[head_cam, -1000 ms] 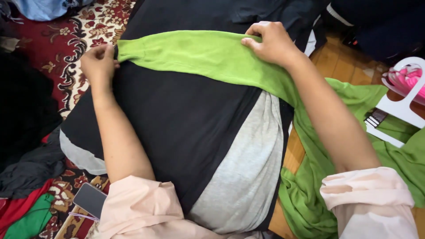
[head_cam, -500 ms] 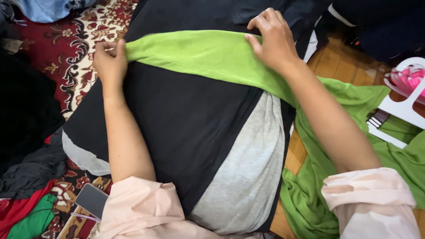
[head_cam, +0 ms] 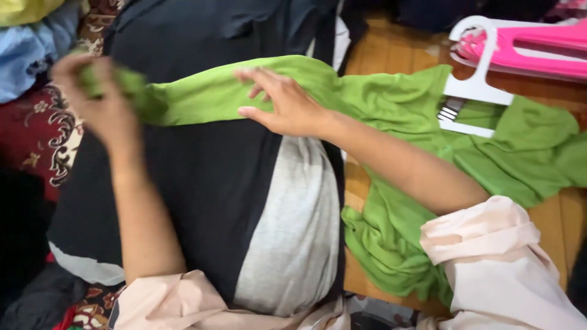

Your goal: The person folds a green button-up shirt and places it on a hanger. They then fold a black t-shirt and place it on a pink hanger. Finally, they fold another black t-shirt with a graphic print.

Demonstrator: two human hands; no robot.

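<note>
Nearest the camera, rolled pale pink sleeves [head_cam: 489,256] frame a black and grey garment [head_cam: 244,201] spread flat as the working surface. Across its middle lies the green garment [head_cam: 391,104], a soft, thin knit stretched into a long band, its bulk crumpled to the right on the wooden floor [head_cam: 550,238]. The right hand [head_cam: 287,107] rests on the band, fingers spread and open. The left hand [head_cam: 101,98], blurred, pinches the band's left end. Best to keep that end taut and level while the flat hand smooths creases outward. Far right, pink and white hangers [head_cam: 520,49]; far left, a patterned rug [head_cam: 43,134].
</note>
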